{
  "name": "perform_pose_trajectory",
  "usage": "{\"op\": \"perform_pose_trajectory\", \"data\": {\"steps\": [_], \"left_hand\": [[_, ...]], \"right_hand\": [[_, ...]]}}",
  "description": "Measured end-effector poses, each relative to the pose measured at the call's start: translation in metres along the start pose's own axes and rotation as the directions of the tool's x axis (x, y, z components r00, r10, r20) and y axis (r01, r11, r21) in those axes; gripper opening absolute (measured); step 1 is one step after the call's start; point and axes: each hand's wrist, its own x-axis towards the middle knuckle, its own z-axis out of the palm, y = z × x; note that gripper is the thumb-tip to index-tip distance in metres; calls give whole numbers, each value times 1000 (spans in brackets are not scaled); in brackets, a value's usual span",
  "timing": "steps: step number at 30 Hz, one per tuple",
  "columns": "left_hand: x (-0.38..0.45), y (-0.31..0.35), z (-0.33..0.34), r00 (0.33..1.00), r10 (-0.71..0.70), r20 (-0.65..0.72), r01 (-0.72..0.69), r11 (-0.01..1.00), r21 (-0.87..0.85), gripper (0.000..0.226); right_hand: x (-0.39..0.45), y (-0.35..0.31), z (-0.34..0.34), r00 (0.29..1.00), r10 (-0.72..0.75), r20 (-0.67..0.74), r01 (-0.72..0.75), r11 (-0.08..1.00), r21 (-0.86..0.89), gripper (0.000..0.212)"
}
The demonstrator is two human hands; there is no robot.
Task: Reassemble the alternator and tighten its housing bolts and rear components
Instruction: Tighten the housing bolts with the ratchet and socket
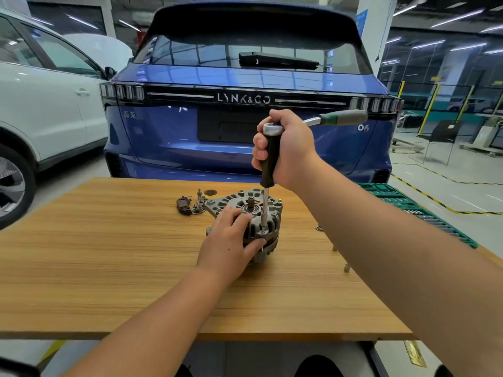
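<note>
A grey metal alternator (255,213) stands on the wooden table (109,254), rear side up, its shaft end showing in the middle. My left hand (228,240) grips the housing from the near left side, thumb against the lower rim. My right hand (285,148) is raised above it and holds the black handle of a long socket driver (269,159), with a ratchet (337,118) attached on top and its green-grey handle pointing right. The driver's steel shaft runs straight down to a housing bolt (262,232) on the near right edge of the alternator.
Loose rear parts (190,205), a black piece and small metal fittings, lie just left of the alternator. A green socket tray (424,210) sits along the table's right edge. Small metal pieces (347,268) lie right of the alternator. A blue car (245,118) is parked close behind the table.
</note>
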Motion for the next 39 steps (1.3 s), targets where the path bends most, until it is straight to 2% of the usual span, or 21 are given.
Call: {"op": "perform_pose_trajectory", "data": {"steps": [3,5,7,10,12,14,16,18,21,23,25,27,30,34,35,36,37,39], "left_hand": [[0,2,0,1000,6,-10,-6,1000,27,57],[2,4,1,999,23,-23,-20,991,133,53],[8,6,-1,999,35,7,-36,979,199,46],[22,9,-4,994,89,59,-92,994,56,33],[33,13,-7,990,108,95,-104,993,-51,21],[38,16,-6,981,139,136,-133,990,-49,26],[38,15,-4,979,146,144,-147,989,1,34],[39,15,-5,977,106,187,-109,994,6,34],[46,19,-9,964,45,262,-36,999,-36,30],[52,22,-12,963,39,267,-33,999,-27,34],[56,24,-15,964,64,259,-69,998,11,34],[58,26,-16,961,97,258,-105,994,14,32],[59,30,-12,953,134,271,-106,988,-114,26],[60,34,-9,925,105,366,-20,973,-230,16],[61,33,-9,915,97,391,-1,971,-238,15],[62,33,-10,908,85,409,19,970,-243,16],[62,31,-11,904,71,422,38,969,-245,18],[64,30,-13,896,46,443,72,967,-246,20]], "right_hand": [[-1,4,-1,1000,-29,11,30,998,-51,35],[-2,6,-2,991,-132,14,132,976,-171,34],[-3,7,-2,961,-273,52,275,907,-319,30],[-6,5,-5,915,-387,113,388,770,-506,27],[-6,4,-7,876,-460,149,440,631,-639,25],[-7,4,-10,792,-570,220,509,416,-754,24],[-8,3,-13,695,-626,354,584,204,-785,24],[-10,1,-14,669,-588,455,596,60,-800,19],[-12,-8,-11,726,-413,550,532,-171,-829,16],[-14,-15,-11,762,-272,587,486,-358,-797,26],[-15,-26,-10,800,-151,581,464,-459,-757,37],[-17,-37,-8,839,-81,538,442,-476,-761,38],[-16,-48,0,872,-51,486,401,-493,-772,40],[-8,-53,13,939,-45,340,299,-381,-875,45],[-6,-55,16,964,-48,261,236,-295,-926,42],[-3,-56,17,986,-34,166,159,-151,-976,37],[-2,-56,18,997,-1,72,72,39,-997,31],[-4,-55,17,996,72,-59,-84,440,-894,23]]}}
